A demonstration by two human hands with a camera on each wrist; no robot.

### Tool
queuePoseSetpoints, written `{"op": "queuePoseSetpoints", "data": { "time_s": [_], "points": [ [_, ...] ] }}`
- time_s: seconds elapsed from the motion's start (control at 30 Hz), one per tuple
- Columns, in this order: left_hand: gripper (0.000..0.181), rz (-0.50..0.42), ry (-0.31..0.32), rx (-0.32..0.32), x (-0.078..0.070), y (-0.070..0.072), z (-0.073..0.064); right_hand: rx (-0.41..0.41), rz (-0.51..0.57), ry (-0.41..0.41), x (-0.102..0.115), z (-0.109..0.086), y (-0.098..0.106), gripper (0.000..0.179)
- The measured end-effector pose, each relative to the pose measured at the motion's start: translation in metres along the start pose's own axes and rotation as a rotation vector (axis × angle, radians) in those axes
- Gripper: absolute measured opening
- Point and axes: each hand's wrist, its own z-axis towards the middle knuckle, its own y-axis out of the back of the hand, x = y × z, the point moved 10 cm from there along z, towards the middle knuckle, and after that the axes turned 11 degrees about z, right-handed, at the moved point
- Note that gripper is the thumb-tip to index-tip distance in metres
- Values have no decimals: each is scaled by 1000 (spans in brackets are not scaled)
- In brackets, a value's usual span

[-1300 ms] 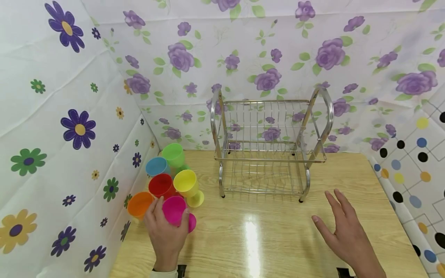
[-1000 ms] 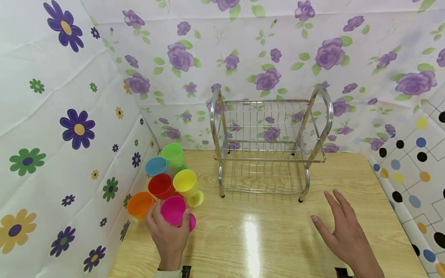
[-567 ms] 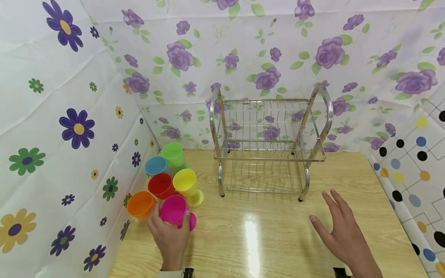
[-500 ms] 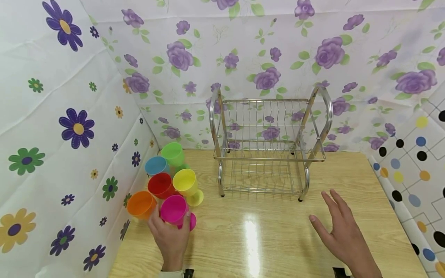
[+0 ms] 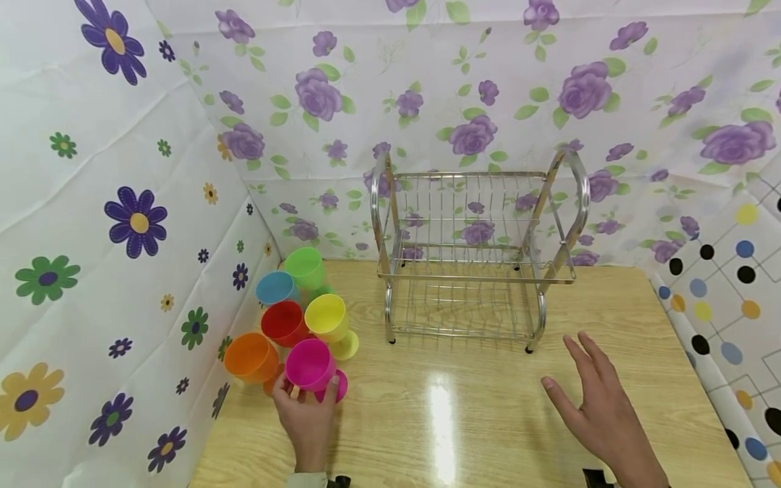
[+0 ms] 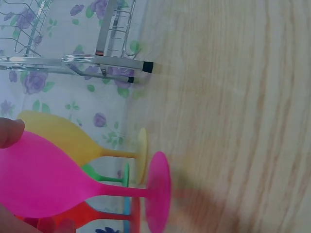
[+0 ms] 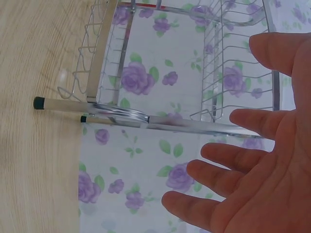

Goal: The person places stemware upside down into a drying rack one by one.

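Observation:
My left hand [image 5: 306, 419] holds a pink plastic goblet [image 5: 310, 364] by its bowl, the thumb on the right side and the fingers on the left. In the left wrist view the goblet's stem and round foot [image 6: 159, 191] show below the bowl. Close around it stand an orange goblet [image 5: 250, 356], a red goblet [image 5: 284, 322], a yellow goblet [image 5: 326, 316], a blue goblet [image 5: 276, 287] and a green goblet [image 5: 304, 267]. My right hand [image 5: 601, 413] hovers on the right with fingers spread, touching nothing, in front of the metal dish rack [image 5: 476, 278].
The two-tier wire rack stands at the back of the wood-grain table [image 5: 488, 420], near the flowered back sheet [image 5: 427, 68]. A daisy-patterned sheet [image 5: 91, 203] borders the left side and a dotted sheet [image 5: 720, 325] the right.
My left hand has slid slightly right and toward the front, its fingers leaving the gap beside the orange goblet and settling lower on the pink goblet's bowl. The right hand has hardly moved.

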Motion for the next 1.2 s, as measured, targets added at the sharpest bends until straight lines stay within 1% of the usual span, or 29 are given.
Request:
{"op": "queuePoseSetpoints", "data": {
  "time_s": [0.17,0.23,0.33,0.47,0.63,0.67,0.77,0.87,1.0,1.2],
  "points": [
    [94,-88,1,-3,14,-5,1,-3,-4,4,0,0,-1,83],
    [93,-117,1,-7,16,-6,2,-1,-6,2,-1,0,-2,83],
    [91,-143,0,-7,16,-6,2,4,-10,-2,-1,1,-4,83],
    [88,-155,-14,-7,11,-6,3,-13,-10,23,2,2,-3,83],
    [89,-149,-49,-12,2,-4,2,-29,0,73,8,4,-4,83],
    [89,-162,-59,-11,0,-4,1,-30,3,83,10,5,-4,84],
    [89,-180,-99,-2,-7,-4,0,-32,5,110,14,6,-6,85],
    [89,-192,-155,21,-17,-5,-2,-29,8,131,18,8,-7,88],
    [87,-142,-221,64,-32,-6,-6,-31,12,165,25,9,-8,91],
    [85,-77,-284,137,-54,-10,-11,-38,10,217,35,12,-9,96]
  ]
}}
